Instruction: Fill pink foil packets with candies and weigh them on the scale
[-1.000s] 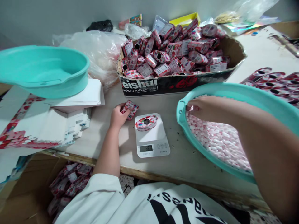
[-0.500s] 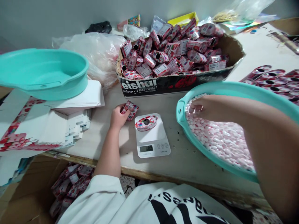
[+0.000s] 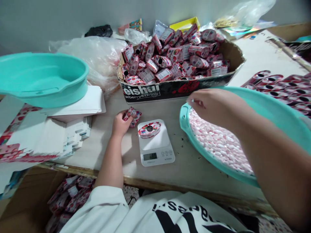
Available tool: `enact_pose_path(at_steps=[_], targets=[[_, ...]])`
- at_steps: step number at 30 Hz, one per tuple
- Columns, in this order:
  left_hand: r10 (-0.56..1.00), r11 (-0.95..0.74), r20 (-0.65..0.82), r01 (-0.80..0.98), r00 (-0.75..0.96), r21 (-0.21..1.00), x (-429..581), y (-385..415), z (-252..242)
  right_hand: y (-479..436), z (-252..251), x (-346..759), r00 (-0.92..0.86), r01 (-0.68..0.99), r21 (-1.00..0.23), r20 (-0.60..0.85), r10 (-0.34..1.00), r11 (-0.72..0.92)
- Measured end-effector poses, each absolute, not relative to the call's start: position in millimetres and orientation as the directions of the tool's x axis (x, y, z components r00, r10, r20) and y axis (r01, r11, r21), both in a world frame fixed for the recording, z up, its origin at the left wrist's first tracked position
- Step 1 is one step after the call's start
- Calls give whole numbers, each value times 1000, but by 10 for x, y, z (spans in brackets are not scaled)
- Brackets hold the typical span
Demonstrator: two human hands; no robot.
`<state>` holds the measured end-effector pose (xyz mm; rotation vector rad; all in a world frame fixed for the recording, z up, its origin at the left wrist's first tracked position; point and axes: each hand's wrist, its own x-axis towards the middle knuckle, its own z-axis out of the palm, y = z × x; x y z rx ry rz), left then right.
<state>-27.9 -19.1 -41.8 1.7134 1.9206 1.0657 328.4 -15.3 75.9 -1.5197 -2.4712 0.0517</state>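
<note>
My left hand (image 3: 120, 124) is closed around a small red-and-pink printed candy box (image 3: 132, 116), resting on the table left of the scale. On the white digital kitchen scale (image 3: 155, 142) lies another such box (image 3: 149, 129), its round dark opening facing up. The display is lit, reading roughly 8.0. My right hand (image 3: 206, 102) hovers over the left rim of a turquoise basin (image 3: 215, 166) filled with small pale pink candies (image 3: 218, 140). Its fingers are curled together, and pale bits of candy show between them.
Behind the scale stands a cardboard tray (image 3: 143, 94) heaped with printed boxes. An empty turquoise basin (image 3: 43, 92) sits at left on stacked flat cartons (image 3: 51, 136). Rows of boxes (image 3: 286, 87) stand at right. A carton (image 3: 26, 197) with more boxes is below the table edge.
My right hand has risen out of the candies toward the basin's left rim, fingers curled. My left hand keeps its hold on the box. The view has shifted slightly.
</note>
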Motion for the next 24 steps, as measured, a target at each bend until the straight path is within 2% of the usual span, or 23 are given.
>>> enact_pose_path(at_steps=[2, 5, 9, 13, 16, 20, 22, 24], targets=[[959, -5, 199, 688, -203, 725, -280, -192, -413, -251, 813, 3097, -519, 795, -199, 265, 812, 573], [963, 8, 180, 685, -202, 729, -281, -199, -396, -405, 697, 2788, -684, 631, -239, 277, 675, 738], [964, 5, 179, 685, -198, 729, -284, -210, -378, -500, 411, 2464, -789, 556, -238, 151, 595, 797], [965, 20, 166, 684, -205, 730, -291, -211, -386, -478, 322, 2314, -815, 552, -278, 18, 579, 786], [958, 53, 156, 683, -241, 729, -304, -209, -371, -491, 477, 2321, -814, 537, -344, 29, 580, 771], [936, 94, 174, 693, -307, 714, -326, -224, -302, -711, 1042, 2704, -756, 502, -442, 193, 625, 743], [900, 142, 205, 702, -385, 698, -343, -225, -289, -948, 1385, 3134, -645, 565, -450, 281, 711, 691], [854, 198, 226, 693, -470, 694, -369, -209, -317, -1283, 1642, 3695, -453, 699, -459, 309, 836, 548]])
